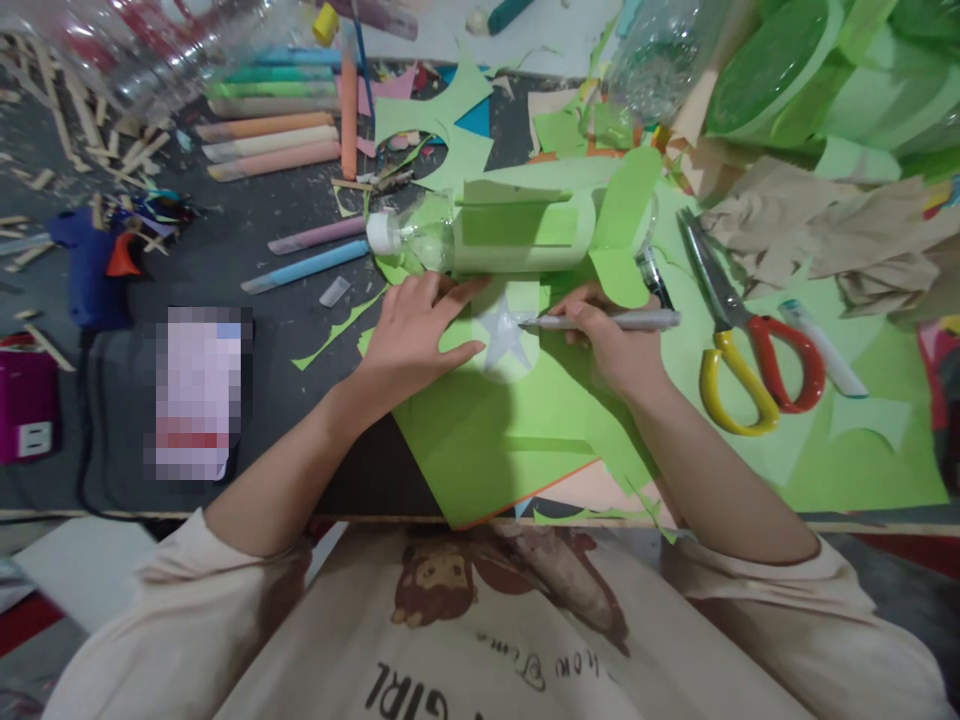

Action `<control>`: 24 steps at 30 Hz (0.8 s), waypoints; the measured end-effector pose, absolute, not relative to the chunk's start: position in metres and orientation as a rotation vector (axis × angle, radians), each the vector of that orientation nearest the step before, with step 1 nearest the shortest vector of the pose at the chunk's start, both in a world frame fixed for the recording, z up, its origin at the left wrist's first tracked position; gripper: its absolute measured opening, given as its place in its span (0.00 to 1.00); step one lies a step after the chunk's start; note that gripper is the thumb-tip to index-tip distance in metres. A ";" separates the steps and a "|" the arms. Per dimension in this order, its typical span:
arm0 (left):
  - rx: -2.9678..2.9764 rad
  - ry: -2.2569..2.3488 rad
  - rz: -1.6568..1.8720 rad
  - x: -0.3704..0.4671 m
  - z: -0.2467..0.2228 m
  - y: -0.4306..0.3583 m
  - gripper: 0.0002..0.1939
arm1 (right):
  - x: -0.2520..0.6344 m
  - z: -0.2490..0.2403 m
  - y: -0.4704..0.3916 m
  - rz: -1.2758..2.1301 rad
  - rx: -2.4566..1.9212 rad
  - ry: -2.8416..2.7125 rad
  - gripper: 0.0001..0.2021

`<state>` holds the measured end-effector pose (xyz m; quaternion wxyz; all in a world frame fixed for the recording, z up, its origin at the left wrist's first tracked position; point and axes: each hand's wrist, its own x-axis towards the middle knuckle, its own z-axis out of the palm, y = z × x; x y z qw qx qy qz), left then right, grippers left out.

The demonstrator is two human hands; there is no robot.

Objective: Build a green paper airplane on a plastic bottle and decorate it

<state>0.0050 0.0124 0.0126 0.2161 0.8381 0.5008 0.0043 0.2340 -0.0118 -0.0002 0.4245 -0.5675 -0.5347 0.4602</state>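
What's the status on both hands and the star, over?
Right hand gripping pen, tip at the star. Left hand spread on the star's other side. Bottle lying close beyond both hands.

Lime-green paper [480,480] on a dark worktop [289,325]
A pale disc [531,348] bears a silvery-grey star [507,338]; the pen [637,320] is grey, the bottle cap [383,235] white. Right, red-and-yellow-handled scissors [727,308]; left, a navy glue gun [91,265] with an orange trigger [123,256].

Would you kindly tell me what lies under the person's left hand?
Green paper runs beneath the left hand, with a star-marked piece beside it; whatever the hand directly covers cannot be seen.
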 end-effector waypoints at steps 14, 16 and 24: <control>2.291 1.377 0.048 0.006 0.014 0.012 0.33 | 0.229 0.009 -0.015 1.171 -1.319 -1.569 0.06; 2.292 1.374 0.058 0.007 0.014 0.012 0.32 | 0.228 0.009 -0.015 1.156 -1.308 -1.626 0.08; 2.314 1.344 0.093 0.004 0.011 0.012 0.32 | 0.229 0.006 -0.015 1.120 -1.253 -1.599 0.06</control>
